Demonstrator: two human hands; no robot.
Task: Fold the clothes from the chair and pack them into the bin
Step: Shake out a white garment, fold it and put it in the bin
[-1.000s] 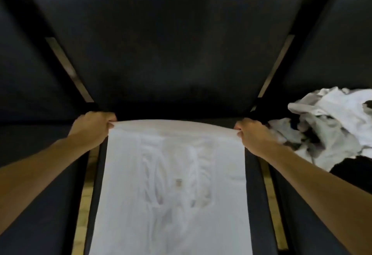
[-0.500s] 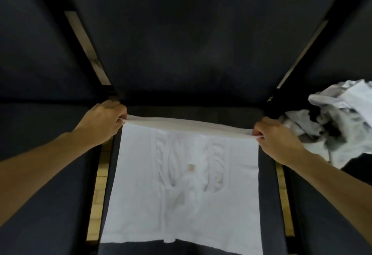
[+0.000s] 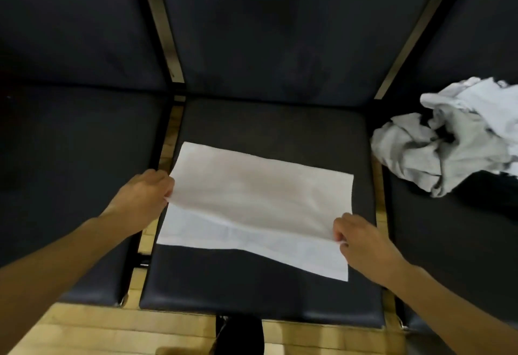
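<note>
No label, brand mark or writing can be read anywhere on the white garment point(image 3: 252, 203). It lies flat on the middle black seat cushion point(image 3: 266, 293), folded over on itself so that an upper layer covers the far part and a strip of the lower layer shows along the near edge.

The left hand point(image 3: 143, 195) pinches the garment's left edge at the fold, fingers closed on the cloth. The right hand point(image 3: 361, 239) is clamped on the right edge of the upper layer, nearer the front corner. The two hands are well apart — one at each side of the cloth, with the garment stretched between them.

On the seat to the right sits a crumpled pile of clothes point(image 3: 448, 141), grey and white with some dark fabric in it, well apart from the folded piece. Black seat backs point(image 3: 280, 32) rise behind. A wooden floor point(image 3: 98, 332) shows along the bottom, and a dark chair leg point(image 3: 241, 335) stands under the seat's front edge. No bin is visible.
</note>
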